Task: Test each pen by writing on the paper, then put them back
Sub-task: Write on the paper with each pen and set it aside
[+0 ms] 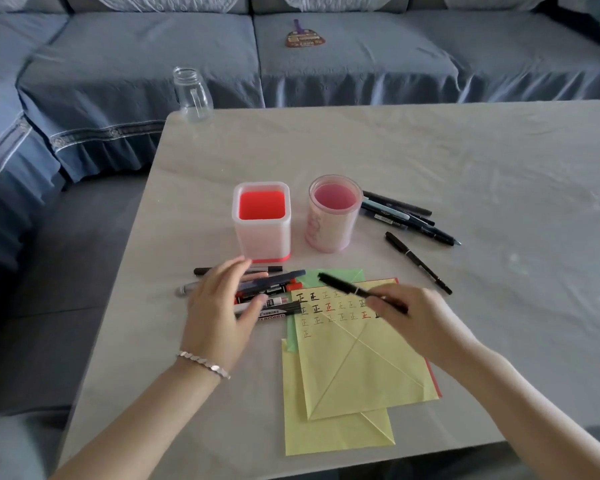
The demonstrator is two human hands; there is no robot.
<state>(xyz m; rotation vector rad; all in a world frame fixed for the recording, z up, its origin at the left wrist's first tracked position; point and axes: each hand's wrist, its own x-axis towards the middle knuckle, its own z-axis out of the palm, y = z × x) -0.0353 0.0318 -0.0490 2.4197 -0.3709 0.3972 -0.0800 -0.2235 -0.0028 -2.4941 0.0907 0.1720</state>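
Toward the far left corner of the desk (465, 161) stands a clear glass jar (191, 93), well apart from the work. Nearer, the left hand (219, 306) lies over a heap of pens (274, 296) just left of the paper, its grip apart with fingers straight and spread. Whether the fingertips press the pens or only hover cannot be told. Behind the heap stands the square holder (262, 242), and just to its right the round holder (328, 233); both look to have no pens in them. The yellow paper (354, 368) lies in front of them, its upper part filled with rows of written marks. Over those rows the right hand (420, 320) has its grip clamped on a black pen (347, 287). The pen's long axis slants from the fingers at lower right up to the free end at upper left, and motion blur hides which end is the tip. The holders lie beyond and to the left of this hand, the round one closer, so the right hand is likely better placed to return the pen. Right of the round holder lies a cluster of dark pens (406, 216), with a lone black pen (416, 259) nearer the paper.
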